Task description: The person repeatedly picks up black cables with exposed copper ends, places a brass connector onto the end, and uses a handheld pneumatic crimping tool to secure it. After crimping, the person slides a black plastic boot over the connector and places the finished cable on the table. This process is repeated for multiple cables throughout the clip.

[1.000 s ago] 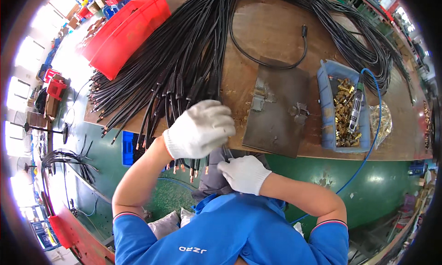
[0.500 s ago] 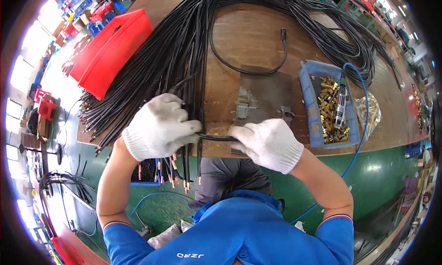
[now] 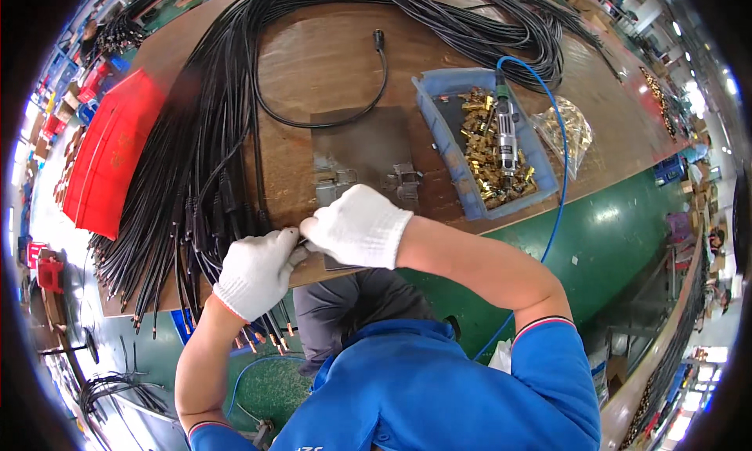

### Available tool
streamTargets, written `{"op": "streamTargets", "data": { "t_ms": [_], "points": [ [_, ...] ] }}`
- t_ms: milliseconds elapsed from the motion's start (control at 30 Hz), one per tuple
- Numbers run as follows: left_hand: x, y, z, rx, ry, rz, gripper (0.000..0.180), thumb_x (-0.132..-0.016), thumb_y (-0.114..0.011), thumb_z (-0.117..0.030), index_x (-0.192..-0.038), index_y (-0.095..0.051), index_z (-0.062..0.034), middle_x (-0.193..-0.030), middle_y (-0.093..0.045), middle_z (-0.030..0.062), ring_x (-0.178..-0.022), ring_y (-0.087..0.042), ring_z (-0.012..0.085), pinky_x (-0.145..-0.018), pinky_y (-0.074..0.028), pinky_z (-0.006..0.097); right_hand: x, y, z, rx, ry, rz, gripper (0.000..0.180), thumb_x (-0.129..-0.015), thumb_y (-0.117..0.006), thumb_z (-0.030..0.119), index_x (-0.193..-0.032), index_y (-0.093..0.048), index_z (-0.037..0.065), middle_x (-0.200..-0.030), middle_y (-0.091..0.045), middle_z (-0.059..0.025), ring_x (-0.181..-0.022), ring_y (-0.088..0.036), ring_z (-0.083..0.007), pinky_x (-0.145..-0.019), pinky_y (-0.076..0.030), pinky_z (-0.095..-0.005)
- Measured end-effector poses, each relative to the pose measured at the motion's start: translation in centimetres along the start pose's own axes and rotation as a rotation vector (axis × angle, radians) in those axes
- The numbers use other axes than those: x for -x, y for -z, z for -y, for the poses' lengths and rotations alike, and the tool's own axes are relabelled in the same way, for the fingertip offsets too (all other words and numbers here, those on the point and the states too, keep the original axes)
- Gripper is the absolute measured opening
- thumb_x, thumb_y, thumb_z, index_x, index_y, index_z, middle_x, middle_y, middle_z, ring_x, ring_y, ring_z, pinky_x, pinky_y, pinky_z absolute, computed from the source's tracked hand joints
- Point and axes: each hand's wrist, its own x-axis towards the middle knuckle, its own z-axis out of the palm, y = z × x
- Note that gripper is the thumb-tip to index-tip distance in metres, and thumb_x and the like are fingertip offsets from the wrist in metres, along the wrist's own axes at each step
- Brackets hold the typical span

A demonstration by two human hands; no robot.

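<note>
Both my hands wear white knitted gloves and meet at the table's near edge. My left hand (image 3: 257, 275) is closed, its thumb and fingertips pinching beside the right hand's fingers. My right hand (image 3: 359, 225) is closed too, its fingertips against the left's. Between them only a short dark bit of a black cable shows; the gloves hide the rest. Left of my hands, a thick bundle of black cables (image 3: 215, 114) spreads over the table, with bare copper ends (image 3: 276, 343) hanging past the edge. One cable loops out to a black connector (image 3: 379, 40).
A dark plate (image 3: 364, 142) with clear tape patches lies beyond my hands. Right of it, a blue bin (image 3: 441, 130) holds brass pieces (image 3: 478, 149) and a silver air tool (image 3: 507, 138) on a blue hose (image 3: 561, 169). A plastic bag (image 3: 576, 134) and a red bin (image 3: 117, 149) flank these.
My hands have come together; the stretch of black cable that showed between them is now mostly covered. The view has turned, so the table and its things sit further left.
</note>
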Motion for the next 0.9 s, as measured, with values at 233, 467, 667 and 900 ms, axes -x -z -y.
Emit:
{"op": "streamTargets", "data": {
  "t_ms": [233,467,667,900],
  "points": [
    [-1.6,-0.7,0.0,0.032,-0.083,0.016,0.022,-0.097,-0.072,-0.016,-0.116,-0.069,-0.0055,-0.094,-0.071,0.0201,-0.085,-0.072,0.0422,-0.074,-0.058,0.05,3.1,2.1,-1.5,-0.201,-0.179,0.166,0.018,-0.095,-0.066,0.029,-0.096,-0.074,0.013,-0.075,-0.074,-0.0161,-0.076,-0.076,-0.0391,-0.069,-0.059,-0.0533],
    [-0.8,-0.4,1.9,0.066,0.028,-0.072,0.022,-0.098,-0.071,-0.018,-0.117,-0.072,-0.0067,-0.088,-0.07,0.019,-0.083,-0.072,0.0414,-0.073,-0.058,0.05,8.3,7.7,-12.0,0.174,-0.457,-0.142,0.024,-0.096,-0.06,0.029,-0.102,-0.079,0.016,-0.102,-0.079,-0.0116,-0.091,-0.078,-0.0373,-0.078,-0.063,-0.0517],
    [-2.5,0.5,1.6,-0.132,0.02,-0.056,0.023,-0.101,-0.069,-0.026,-0.121,-0.07,-0.0142,-0.084,-0.071,0.0147,-0.076,-0.074,0.0373,-0.066,-0.058,0.049,10.4,6.3,-22.6,0.522,-0.748,0.29,0.03,-0.097,-0.058,0.018,-0.12,-0.075,0.011,-0.119,-0.077,-0.0197,-0.11,-0.074,-0.0389,-0.096,-0.059,-0.05],
    [-2.9,0.0,4.1,0.067,-0.015,-0.188,0.024,-0.101,-0.068,-0.021,-0.12,-0.071,-0.0059,-0.098,-0.074,0.0199,-0.089,-0.074,0.0416,-0.078,-0.059,0.05,9.2,6.8,-24.7,0.395,-0.805,0.412,0.03,-0.092,-0.061,0.016,-0.114,-0.078,0.006,-0.116,-0.077,-0.0242,-0.113,-0.073,-0.0426,-0.099,-0.058,-0.0495]
  ]
}}
